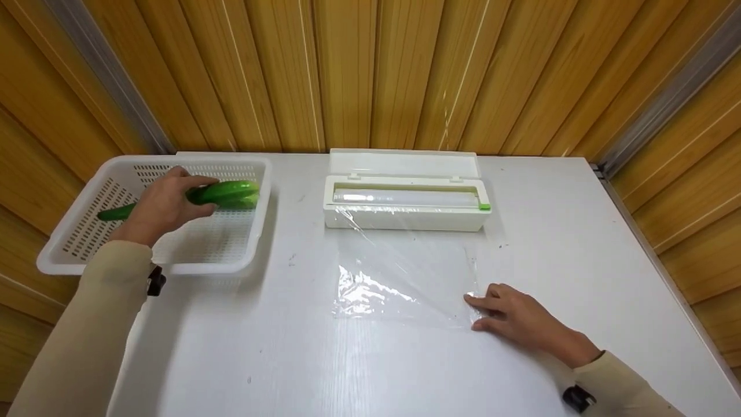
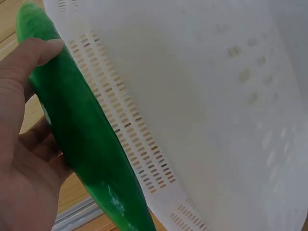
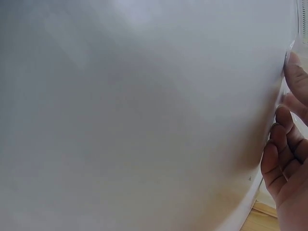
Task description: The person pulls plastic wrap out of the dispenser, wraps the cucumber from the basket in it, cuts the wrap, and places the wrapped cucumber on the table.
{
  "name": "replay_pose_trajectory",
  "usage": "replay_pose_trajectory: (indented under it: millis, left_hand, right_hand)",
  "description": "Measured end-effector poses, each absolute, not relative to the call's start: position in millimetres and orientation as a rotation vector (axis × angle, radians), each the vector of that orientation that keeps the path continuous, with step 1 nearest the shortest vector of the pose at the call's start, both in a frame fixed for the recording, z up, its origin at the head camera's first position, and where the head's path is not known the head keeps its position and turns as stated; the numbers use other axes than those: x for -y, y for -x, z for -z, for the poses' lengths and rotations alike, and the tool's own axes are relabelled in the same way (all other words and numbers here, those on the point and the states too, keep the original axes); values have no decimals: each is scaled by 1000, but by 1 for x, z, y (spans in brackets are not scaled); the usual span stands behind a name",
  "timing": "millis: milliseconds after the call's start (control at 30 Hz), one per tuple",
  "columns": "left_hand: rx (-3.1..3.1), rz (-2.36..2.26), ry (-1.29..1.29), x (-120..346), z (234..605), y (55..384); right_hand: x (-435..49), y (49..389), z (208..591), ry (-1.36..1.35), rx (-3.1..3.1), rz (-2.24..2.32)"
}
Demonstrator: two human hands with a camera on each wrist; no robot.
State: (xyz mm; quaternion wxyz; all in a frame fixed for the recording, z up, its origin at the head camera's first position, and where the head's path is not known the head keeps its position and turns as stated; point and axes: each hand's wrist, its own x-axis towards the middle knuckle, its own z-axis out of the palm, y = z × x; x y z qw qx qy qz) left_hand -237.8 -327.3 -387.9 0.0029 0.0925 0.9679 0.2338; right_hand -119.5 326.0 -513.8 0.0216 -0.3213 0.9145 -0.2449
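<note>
Wood-grain panels point(image 1: 405, 75) stand behind one white table point(image 1: 301, 370), which bears one white basket point(image 1: 202, 268) and one white dispenser box point(image 1: 408, 222). One green cucumber point(image 1: 217, 193) lies in the left hand point(image 1: 165, 200), within the basket's outline at the table's left; its thumb is on one side and its fingers curl round the other. Whether the cucumber touches the basket, I cannot tell. The dispenser has one lid point(image 1: 402, 163) tipped back, one roll point(image 1: 405, 197) inside and one green piece point(image 1: 484, 207) at its right end. One clear film sheet point(image 1: 399, 284) runs from it toward the viewer over the tabletop. At the sheet's near right corner, the right hand point(image 1: 524, 315) touches the film, thumb and forefinger extended and apart. Two beige sleeves point(image 1: 98, 301) each show one black object point(image 1: 156, 281) at the wrist.
</note>
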Motion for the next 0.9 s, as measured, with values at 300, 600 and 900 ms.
replay_pose_trajectory:
  millis: [300,600,900]
  left_hand:
    - [-3032,-751,-336,302,372,244]
    - [-3039,-820,-383,270,360,245]
    - [-3082,-801,-569,233,352,238]
  right_hand:
    - [-327,120,514,1026,-2836,781]
    - [-326,119,513,1000,-2831,787]
    - [-326,119,513,1010,-2837,784]
